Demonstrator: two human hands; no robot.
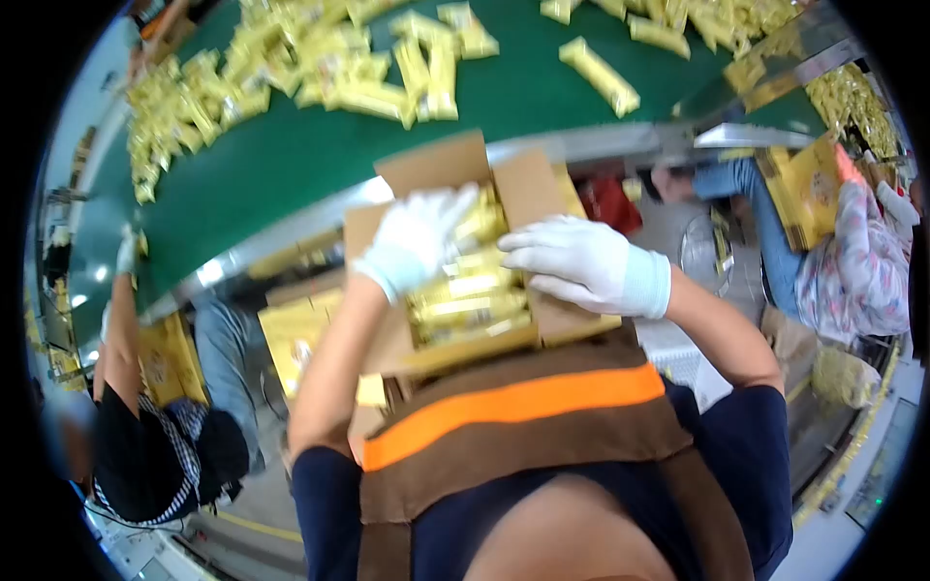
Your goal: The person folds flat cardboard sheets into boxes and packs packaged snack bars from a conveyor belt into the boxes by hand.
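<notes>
An open cardboard box is held against my apron, its flaps raised. Rows of yellow wrapped packets lie inside it. My left hand, in a white glove, reaches over the box's left side, its slightly blurred fingers stretched onto the packets near the far end. My right hand, gloved too, lies over the right flap with fingers extended toward the packets. Neither hand visibly grasps a packet, though the undersides of both are hidden.
A green conveyor belt runs across in front, bearing a heap of yellow packets and a single packet. Co-workers sit at left and right. Yellow cartons stand beside my left arm.
</notes>
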